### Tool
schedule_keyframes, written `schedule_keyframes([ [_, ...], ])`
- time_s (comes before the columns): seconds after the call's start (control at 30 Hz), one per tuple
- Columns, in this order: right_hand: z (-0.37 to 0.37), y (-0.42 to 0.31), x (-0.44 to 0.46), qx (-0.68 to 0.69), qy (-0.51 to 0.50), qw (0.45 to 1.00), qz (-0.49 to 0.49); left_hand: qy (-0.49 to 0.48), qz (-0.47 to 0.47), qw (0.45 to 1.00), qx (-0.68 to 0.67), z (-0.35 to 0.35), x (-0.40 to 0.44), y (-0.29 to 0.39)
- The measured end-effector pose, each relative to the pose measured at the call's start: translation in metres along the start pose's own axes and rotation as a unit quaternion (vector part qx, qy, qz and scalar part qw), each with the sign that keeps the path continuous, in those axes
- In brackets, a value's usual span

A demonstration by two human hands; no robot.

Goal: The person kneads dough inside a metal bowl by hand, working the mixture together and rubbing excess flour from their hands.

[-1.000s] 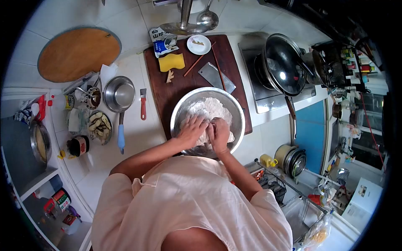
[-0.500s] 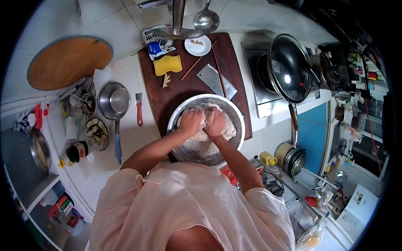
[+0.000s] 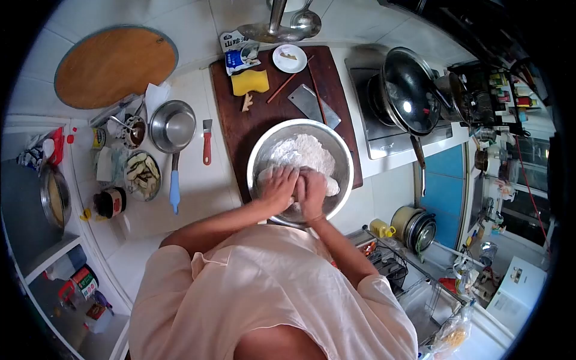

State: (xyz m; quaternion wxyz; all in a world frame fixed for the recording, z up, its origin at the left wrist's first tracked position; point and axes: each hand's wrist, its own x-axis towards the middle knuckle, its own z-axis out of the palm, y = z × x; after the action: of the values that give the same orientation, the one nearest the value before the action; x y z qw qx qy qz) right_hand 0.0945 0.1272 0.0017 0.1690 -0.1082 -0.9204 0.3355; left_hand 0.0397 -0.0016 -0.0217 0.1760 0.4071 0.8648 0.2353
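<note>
A wide metal bowl point(image 3: 255, 144) holds pale, floury dough point(image 3: 309, 153), with loose white flour on its far part. Both hands are down in the near half of the bowl. My left hand point(image 3: 278, 186) presses on the near part of the dough, its fingers bent over it and partly hidden. Close beside it, my right hand point(image 3: 312, 191) grips the same dough with curled fingers. A lump of dough shows just right of this hand. The bowl stands at the near edge of a dark wooden board point(image 3: 234, 129).
On the board lie a cleaver point(image 3: 312, 105), chopsticks point(image 3: 281, 88), a yellow sponge point(image 3: 250, 82), ginger point(image 3: 246, 102) and a small plate point(image 3: 282, 63). To the left are a saucepan point(image 3: 173, 129) and a red-handled scraper point(image 3: 207, 147). A wok point(image 3: 408, 90) sits on the stove at right.
Both hands have moved from the far middle of the dough to the near side of the bowl. More of the floury far part now shows. The camera view has shifted slightly.
</note>
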Motion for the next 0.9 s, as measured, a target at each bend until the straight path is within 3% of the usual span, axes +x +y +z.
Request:
schedule_keyframes([
  [0.07, 0.016, 0.004, -0.006, -0.046, 0.014, 0.998, -0.028, 0.114, 0.034, 0.985, 0.125, 0.020, -0.007, -0.001],
  [0.17, 0.037, 0.026, -0.015, -0.083, 0.023, 0.996, -0.017, 0.202, 0.031, 0.966, 0.156, 0.032, 0.005, -0.003],
  [0.43, 0.054, 0.061, 0.060, -0.095, -0.029, 0.995, -0.011, 0.133, -0.048, 0.988, 0.064, 0.024, 0.073, -0.033],
  [0.7, 0.070, 0.085, 0.088, -0.133, -0.039, 0.990, 0.007, 0.063, -0.055, 0.996, 0.012, 0.012, 0.100, -0.050],
  [0.77, 0.070, 0.085, 0.089, -0.133, -0.040, 0.990, 0.009, 0.085, -0.054, 0.995, 0.006, 0.015, 0.103, -0.051],
  [0.83, 0.063, 0.076, 0.092, -0.121, -0.071, 0.990, 0.034, 0.090, -0.057, 0.994, -0.003, 0.015, 0.095, -0.051],
  [0.9, 0.043, 0.070, 0.097, -0.085, -0.202, 0.975, 0.041, 0.085, -0.057, 0.995, -0.020, 0.005, 0.091, -0.046],
])
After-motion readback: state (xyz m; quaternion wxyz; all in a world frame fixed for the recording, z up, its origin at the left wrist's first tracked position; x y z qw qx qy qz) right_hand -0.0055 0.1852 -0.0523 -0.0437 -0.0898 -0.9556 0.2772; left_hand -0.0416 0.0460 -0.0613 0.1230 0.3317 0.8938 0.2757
